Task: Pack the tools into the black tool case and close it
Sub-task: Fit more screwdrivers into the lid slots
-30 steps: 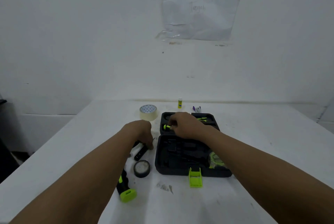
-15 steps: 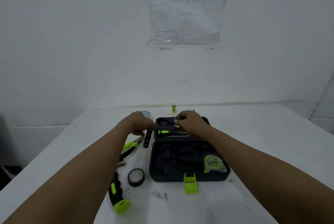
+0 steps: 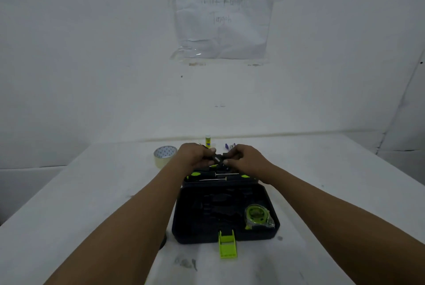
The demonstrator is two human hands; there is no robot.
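The black tool case (image 3: pixel 200 232) lies open on the white table, its green latch (image 3: pixel 227 244) hanging over the near edge. A green tape measure (image 3: pixel 256 214) sits in its near right corner. Two screwdrivers (image 3: pixel 207 175) with green-and-black handles lie in the far half. Above that far half, my left hand (image 3: pixel 192 156) and my right hand (image 3: pixel 247 158) meet and both grip a small black tool (image 3: pixel 218 158) between them. What kind of tool it is I cannot tell.
A roll of pale tape (image 3: pixel 164 155) stands left of my hands. A yellow glue stick (image 3: pixel 208 141) and a purple object (image 3: pixel 228 146) are near the wall. A black roll (image 3: pixel 163 240) peeks out under my left forearm. A paper sheet (image 3: pixel 222 22) hangs on the wall.
My left hand has left the table beside the case and come to the middle. Both hands now hold a small black tool over the far half of the case.
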